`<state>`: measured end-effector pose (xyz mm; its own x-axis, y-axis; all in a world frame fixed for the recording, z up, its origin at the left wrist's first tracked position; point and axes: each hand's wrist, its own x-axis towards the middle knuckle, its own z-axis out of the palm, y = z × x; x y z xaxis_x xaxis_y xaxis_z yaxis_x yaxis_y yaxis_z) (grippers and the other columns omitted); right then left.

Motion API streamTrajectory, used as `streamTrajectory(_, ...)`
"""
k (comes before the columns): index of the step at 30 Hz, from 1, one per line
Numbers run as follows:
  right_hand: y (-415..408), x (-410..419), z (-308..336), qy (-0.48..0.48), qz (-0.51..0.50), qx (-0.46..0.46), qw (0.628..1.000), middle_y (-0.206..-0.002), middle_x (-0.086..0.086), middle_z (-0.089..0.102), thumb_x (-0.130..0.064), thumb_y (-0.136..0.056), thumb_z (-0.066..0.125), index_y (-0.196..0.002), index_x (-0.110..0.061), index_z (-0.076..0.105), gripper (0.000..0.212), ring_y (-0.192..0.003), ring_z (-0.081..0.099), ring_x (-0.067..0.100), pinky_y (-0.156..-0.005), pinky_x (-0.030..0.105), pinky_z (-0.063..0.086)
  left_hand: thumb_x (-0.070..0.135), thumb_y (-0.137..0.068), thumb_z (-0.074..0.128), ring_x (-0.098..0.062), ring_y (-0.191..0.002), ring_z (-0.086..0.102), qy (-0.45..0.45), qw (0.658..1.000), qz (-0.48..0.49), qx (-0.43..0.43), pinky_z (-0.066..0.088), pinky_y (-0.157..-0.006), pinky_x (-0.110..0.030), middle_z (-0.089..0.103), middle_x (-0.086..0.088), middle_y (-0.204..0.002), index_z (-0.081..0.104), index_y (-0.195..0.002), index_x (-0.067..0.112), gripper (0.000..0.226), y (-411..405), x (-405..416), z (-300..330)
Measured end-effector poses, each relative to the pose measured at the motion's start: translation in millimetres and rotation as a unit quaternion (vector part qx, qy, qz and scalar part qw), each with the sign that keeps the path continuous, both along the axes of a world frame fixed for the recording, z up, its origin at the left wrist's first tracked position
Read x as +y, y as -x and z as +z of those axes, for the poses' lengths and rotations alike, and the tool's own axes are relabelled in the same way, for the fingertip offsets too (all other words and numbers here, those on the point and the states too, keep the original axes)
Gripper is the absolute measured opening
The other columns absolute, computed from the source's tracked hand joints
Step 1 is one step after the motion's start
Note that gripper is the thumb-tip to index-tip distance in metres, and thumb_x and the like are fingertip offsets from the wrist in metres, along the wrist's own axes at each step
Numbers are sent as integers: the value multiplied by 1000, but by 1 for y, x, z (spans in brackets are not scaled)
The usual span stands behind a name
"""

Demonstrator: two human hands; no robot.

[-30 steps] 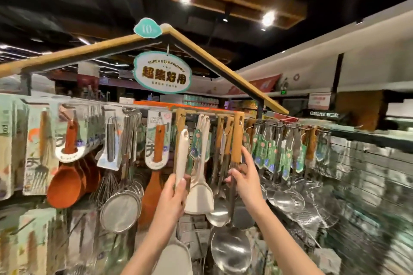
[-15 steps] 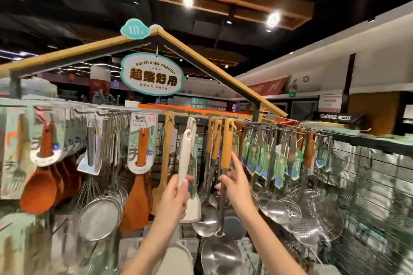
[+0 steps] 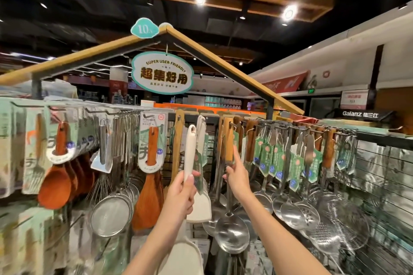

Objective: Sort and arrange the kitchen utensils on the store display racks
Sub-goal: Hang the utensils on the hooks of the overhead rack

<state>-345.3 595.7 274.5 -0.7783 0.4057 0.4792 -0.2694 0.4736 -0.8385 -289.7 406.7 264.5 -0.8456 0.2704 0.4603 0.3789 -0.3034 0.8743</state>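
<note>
My left hand (image 3: 180,195) is shut on the handle of a white spatula (image 3: 190,147) and holds it upright in front of the rack hooks. Its handle top is just below and left of other white spatulas (image 3: 200,206) that hang from a hook. My right hand (image 3: 237,177) grips the neck of a hanging steel ladle with a wooden handle (image 3: 228,140), with the index finger stretched up along the wood. The ladle's bowl (image 3: 232,235) hangs below my wrist.
Left of my hands hang wooden rice paddles (image 3: 148,198), mesh strainers (image 3: 111,216) and carded wooden spoons (image 3: 54,187). To the right are rows of tagged steel ladles and skimmers (image 3: 297,210) on hooks, then a wire grid panel (image 3: 384,176). An oval sign (image 3: 162,73) hangs under the roof-shaped frame.
The view swung slightly across the rack. My left hand has kept the white spatula raised near the hook. My right hand has stayed on the ladle, its index finger now straighter.
</note>
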Motion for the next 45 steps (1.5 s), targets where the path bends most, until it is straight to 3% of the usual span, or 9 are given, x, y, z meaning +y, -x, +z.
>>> streamTrajectory(3,2,4,-2,-44,-32,-15,998,-136,-4,44,-1,-96,42,-148,-39,17,69,-99,54,13,-79,30,50,28,-97,39,-8,-45,25,5,1000,0,6,20,-38,-18,36,6,-55,57,-103,17,21,5,-2,0)
streamTrajectory(14,-54,-25,54,-96,10,158,983,-107,-11,56,-18,-96,49,-111,-27,54,18,-96,55,1,-88,31,50,25,-99,38,-7,-43,28,15,999,-25,26,23,-40,-18,37,8,-52,55,-105,16,21,14,19,12)
streamTrajectory(18,-58,-55,74,-143,85,107,980,-108,-20,54,-32,-92,55,-128,-38,42,38,-87,60,-9,-73,17,53,33,-96,40,-14,-47,42,38,999,-27,17,25,-43,-19,51,1,-60,53,-114,15,29,20,27,19)
streamTrajectory(21,-51,-66,74,-192,44,86,977,-119,-14,53,-32,-89,60,-140,-39,25,63,-96,60,3,-81,34,55,35,-98,37,-30,-74,65,53,999,5,-2,32,-43,-14,56,-25,-114,48,-127,19,35,26,29,24)
streamTrajectory(26,-39,-67,75,-221,6,97,970,-138,-2,50,-24,-91,59,-145,-38,18,70,-119,53,17,-88,39,52,43,-97,34,-1,-52,59,70,997,-9,0,36,-43,-11,62,-3,-67,53,-119,22,35,37,35,29)
streamTrajectory(31,-27,-64,70,-244,-36,92,965,-138,-3,49,-25,-92,58,-146,-40,17,69,-121,52,16,-88,39,52,44,-97,38,-29,-115,57,69,997,-18,-9,44,-101,-43,60,-18,-120,44,-134,20,45,53,45,24)
streamTrajectory(36,-7,-60,66,-243,-52,55,967,-132,-1,54,-23,-90,60,-146,-36,20,70,-116,56,20,-89,44,51,37,-99,39,-7,-60,52,99,994,9,-34,44,-55,-22,54,3,-73,44,-129,11,40,69,51,16)
streamTrajectory(40,11,-64,63,-258,-100,58,959,-129,1,56,-21,-92,57,-146,-32,21,66,-108,60,22,-82,40,53,27,-98,45,-19,-114,56,122,992,17,-23,47,-98,-36,58,-6,-125,35,-138,16,43,77,48,9)
streamTrajectory(45,27,-68,59,-251,-129,56,958,-119,5,60,-18,-93,53,-147,-29,22,63,-95,64,24,-76,45,54,17,-98,42,-15,-125,46,174,984,49,5,40,-101,-31,47,-1,-139,31,-143,20,46,88,37,-6)
